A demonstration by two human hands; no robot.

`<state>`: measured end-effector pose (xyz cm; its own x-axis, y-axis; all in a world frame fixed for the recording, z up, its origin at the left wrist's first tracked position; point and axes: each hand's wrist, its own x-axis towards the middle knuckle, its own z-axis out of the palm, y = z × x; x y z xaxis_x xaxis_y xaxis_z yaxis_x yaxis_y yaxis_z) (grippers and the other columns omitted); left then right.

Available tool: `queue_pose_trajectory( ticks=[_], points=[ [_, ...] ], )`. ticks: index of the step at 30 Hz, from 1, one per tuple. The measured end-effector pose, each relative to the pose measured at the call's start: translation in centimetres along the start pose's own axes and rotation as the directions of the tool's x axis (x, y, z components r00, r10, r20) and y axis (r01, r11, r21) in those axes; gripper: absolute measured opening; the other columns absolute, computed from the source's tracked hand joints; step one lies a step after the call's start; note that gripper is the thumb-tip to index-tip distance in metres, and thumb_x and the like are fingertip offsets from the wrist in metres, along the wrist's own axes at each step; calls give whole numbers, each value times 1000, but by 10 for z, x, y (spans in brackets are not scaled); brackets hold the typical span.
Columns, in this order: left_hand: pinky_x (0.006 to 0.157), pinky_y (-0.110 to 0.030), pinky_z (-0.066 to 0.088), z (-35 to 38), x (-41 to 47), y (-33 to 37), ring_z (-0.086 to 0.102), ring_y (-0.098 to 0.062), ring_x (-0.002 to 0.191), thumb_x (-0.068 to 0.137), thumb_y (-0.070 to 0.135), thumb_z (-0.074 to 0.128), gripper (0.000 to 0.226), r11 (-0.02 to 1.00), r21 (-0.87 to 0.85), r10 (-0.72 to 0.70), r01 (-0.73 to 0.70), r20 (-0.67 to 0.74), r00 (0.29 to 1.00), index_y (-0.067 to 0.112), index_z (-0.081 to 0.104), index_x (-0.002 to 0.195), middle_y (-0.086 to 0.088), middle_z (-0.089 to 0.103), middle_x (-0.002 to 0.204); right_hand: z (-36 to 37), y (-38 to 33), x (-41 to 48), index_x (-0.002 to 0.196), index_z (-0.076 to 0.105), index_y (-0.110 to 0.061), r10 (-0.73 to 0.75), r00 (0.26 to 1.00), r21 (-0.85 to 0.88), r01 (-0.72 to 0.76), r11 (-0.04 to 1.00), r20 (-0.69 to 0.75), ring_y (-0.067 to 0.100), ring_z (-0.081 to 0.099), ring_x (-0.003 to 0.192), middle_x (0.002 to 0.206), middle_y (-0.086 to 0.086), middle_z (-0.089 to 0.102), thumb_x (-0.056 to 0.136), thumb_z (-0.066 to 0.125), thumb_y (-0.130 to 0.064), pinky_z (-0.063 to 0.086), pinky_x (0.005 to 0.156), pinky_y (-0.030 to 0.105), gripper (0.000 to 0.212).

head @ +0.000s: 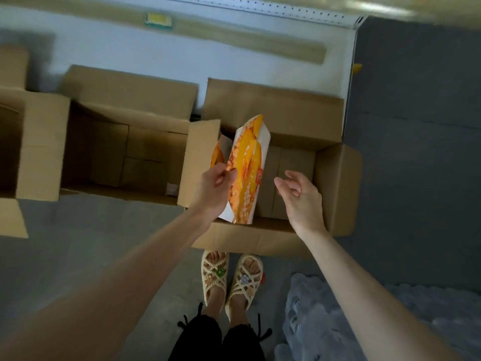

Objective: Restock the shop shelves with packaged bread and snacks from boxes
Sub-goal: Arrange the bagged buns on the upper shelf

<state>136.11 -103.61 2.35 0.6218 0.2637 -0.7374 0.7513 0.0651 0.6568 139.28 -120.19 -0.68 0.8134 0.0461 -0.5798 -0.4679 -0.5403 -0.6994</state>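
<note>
Orange packet (246,162) pinched in left grip (211,190) over box (286,118); right grip (302,199) apart

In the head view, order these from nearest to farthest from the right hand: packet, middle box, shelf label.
1. Packet, just left of the right hand.
2. Middle box, farther left, on the floor.
3. Shelf label, far above, on the shelf rail.
</note>
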Motion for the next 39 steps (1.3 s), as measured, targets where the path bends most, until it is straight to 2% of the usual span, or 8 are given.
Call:
queue_pose_trajectory(
  ticks=[4, 7, 11, 18, 24, 28, 33, 39],
  points=[
    [62, -10, 49, -19, -46, 46, 57, -13, 85, 102, 17, 44, 17, 985, -32, 169, -169, -4, 986, 2, 52, 100, -2, 58, 91, -23, -61, -25, 132, 53, -12, -111, 994, -29, 110, 994, -22, -3, 54, 87, 110, -7, 60, 93, 61, -34, 35, 63, -6, 46],
    [65, -27, 50, -40, -84, 80, 56, -14, 74, 99, 21, 51, 30, 968, -23, 250, -251, -29, 968, -9, 55, 99, -9, 57, 79, -43, -116, -46, 131, 55, -11, -224, 973, -60, 221, 973, -53, -8, 53, 84, 108, -9, 60, 94, 61, -28, 35, 67, -7, 41],
    [58, -25, 50, -69, -146, 131, 58, -6, 62, 99, 28, 51, 37, 933, -42, 358, -357, 5, 934, -9, 54, 94, -8, 60, 72, -68, -186, -81, 146, 39, -18, -362, 932, -82, 358, 930, -30, 12, 46, 130, 143, -3, 49, 96, 57, -34, 34, 107, 21, 56],
    [54, -25, 33, -110, -237, 218, 41, -6, 54, 99, 25, 53, 29, 820, 89, 571, -565, -86, 816, 13, 53, 73, -4, 50, 65, -108, -301, -139, 145, 42, -23, -560, 828, -37, 560, 827, 15, 14, 41, 133, 147, -2, 45, 94, 60, -36, 34, 110, 30, 56],
    [50, -15, 35, -154, -312, 300, 43, 1, 48, 98, 22, 54, 28, 661, 244, 747, -710, -130, 651, 14, 55, 72, 1, 53, 61, -154, -392, -199, 97, 66, -18, -683, 725, -24, 684, 729, -86, 13, 58, 87, 91, -2, 65, 89, 68, -27, 45, 81, 23, 12],
    [53, -17, 40, -177, -354, 331, 51, 4, 50, 97, 23, 57, 27, 576, 278, 816, -768, -157, 556, 17, 57, 71, 2, 59, 61, -181, -436, -239, 69, 63, -19, -714, 698, 39, 716, 697, -62, 6, 49, 62, 67, -1, 56, 82, 75, -23, 40, 63, 22, 19],
    [61, -25, 40, -209, -410, 383, 50, -2, 60, 94, 25, 62, 24, 446, 412, 895, -794, -215, 391, 15, 63, 73, 3, 59, 66, -213, -485, -284, 84, 64, 9, -779, 627, 107, 774, 625, 11, 20, 54, 75, 79, 15, 60, 82, 73, -7, 44, 75, 34, 19],
    [57, -19, 38, -231, -479, 428, 48, 4, 54, 91, 25, 66, 26, 312, 429, 947, -848, -214, 241, 9, 66, 71, 3, 60, 64, -234, -532, -339, 68, 51, -13, -823, 559, 320, 801, 506, -99, 4, 53, 49, 52, -12, 58, 84, 69, -1, 42, 54, 19, 27]
  ],
)
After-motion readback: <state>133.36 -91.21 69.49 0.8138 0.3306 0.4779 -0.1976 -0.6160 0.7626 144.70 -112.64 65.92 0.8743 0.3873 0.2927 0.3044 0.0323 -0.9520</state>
